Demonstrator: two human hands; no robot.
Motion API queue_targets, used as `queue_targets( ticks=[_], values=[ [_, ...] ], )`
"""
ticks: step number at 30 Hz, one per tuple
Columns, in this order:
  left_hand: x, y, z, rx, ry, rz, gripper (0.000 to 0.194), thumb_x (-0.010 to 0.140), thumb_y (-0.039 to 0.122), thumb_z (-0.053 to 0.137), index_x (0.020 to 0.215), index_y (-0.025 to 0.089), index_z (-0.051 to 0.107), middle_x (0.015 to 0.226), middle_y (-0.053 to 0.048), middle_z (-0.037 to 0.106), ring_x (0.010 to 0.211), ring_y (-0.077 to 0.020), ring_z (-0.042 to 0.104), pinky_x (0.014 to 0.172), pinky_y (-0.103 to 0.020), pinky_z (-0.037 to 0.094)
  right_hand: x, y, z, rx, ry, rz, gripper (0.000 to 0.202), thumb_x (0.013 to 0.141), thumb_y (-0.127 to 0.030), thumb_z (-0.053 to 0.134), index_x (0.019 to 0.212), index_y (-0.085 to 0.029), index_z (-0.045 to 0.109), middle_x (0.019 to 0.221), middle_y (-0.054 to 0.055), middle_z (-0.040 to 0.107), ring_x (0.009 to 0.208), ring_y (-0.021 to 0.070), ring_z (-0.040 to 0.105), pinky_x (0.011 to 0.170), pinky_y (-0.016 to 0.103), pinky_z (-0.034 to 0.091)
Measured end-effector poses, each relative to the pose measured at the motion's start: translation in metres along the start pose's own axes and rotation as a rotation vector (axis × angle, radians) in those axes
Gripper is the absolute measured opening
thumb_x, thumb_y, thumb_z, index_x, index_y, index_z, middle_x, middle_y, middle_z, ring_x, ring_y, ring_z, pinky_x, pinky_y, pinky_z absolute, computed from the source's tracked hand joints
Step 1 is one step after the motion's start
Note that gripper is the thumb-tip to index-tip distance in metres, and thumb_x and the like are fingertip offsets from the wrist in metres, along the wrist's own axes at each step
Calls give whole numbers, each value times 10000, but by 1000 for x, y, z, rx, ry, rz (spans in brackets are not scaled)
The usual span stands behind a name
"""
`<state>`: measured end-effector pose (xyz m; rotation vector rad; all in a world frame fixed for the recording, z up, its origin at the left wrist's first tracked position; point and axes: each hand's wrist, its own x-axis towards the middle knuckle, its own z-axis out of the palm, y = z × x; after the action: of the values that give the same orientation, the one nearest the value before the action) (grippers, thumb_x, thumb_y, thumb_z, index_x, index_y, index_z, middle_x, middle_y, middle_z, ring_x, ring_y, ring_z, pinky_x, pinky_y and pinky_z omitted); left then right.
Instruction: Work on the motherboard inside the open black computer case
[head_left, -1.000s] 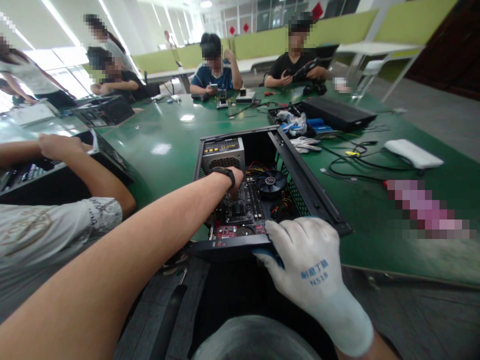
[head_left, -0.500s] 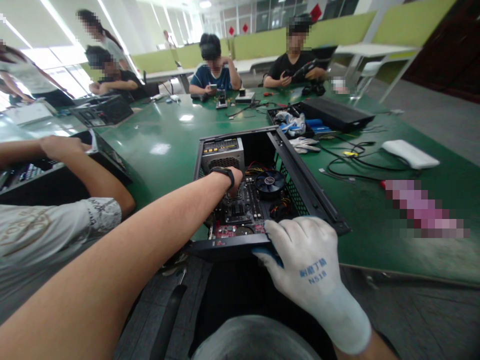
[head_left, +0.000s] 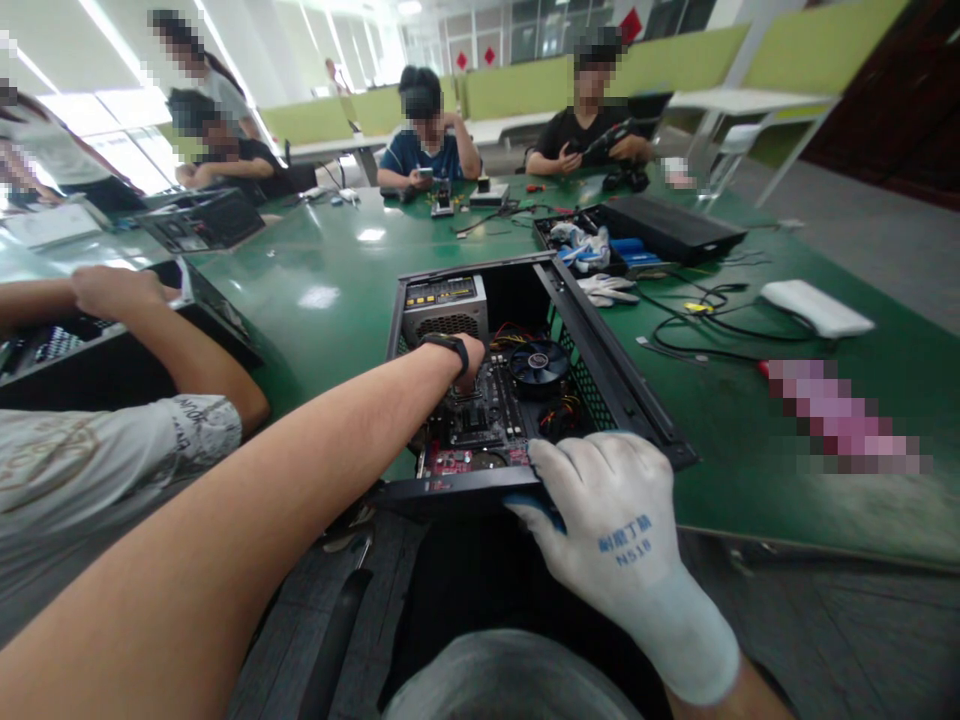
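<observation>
A black computer case (head_left: 660, 425) lies with its side uncovered and its near edge over the table's front. My left hand (head_left: 471, 358), bare with a black band at the wrist, reaches down into it beside the power supply (head_left: 448, 305). Its fingers point down over the motherboard (head_left: 480, 410) and are hidden. In a white glove, my right hand (head_left: 611, 500) grips the near edge of the case, fingers over the top and thumb below. Inside are a round black cooling fan (head_left: 538, 366) and a red circuit board (head_left: 454, 461) close to the near edge.
At left a co-worker's arms (head_left: 184, 340) reach into another case (head_left: 217, 310). A tray with gloves (head_left: 585, 247), black cables (head_left: 705, 300), a white block-shaped object (head_left: 817, 308) and a blurred pink item (head_left: 836, 415) lie to the right on the green table (head_left: 322, 240). Several people sit across.
Almost nothing differs. Both hands keep their places on and in the case, and the view has shifted very slightly.
</observation>
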<state>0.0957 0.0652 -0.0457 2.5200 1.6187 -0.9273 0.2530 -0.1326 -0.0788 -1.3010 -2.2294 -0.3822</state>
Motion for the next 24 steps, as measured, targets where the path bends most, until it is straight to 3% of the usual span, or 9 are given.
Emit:
queue_targets(
  ticks=[17,24],
  values=[
    [7,-4,5,-9,4,24,546,529,338,882,1027,136,785,1074,-137,758,1038,-291,684,872,-271,535,-2,0,0,3,-15,6,369,827,-489,657,1053,-204,596,855,38,586,833,234,478,800,401,303],
    [9,-2,7,3,11,14,484,596,362,834,1022,138,792,1063,-139,757,1026,-304,686,868,-297,538,0,-1,-1,-10,-1,2,352,816,-471,670,1029,-200,596,840,35,585,817,235,480,783,403,305]
  ],
)
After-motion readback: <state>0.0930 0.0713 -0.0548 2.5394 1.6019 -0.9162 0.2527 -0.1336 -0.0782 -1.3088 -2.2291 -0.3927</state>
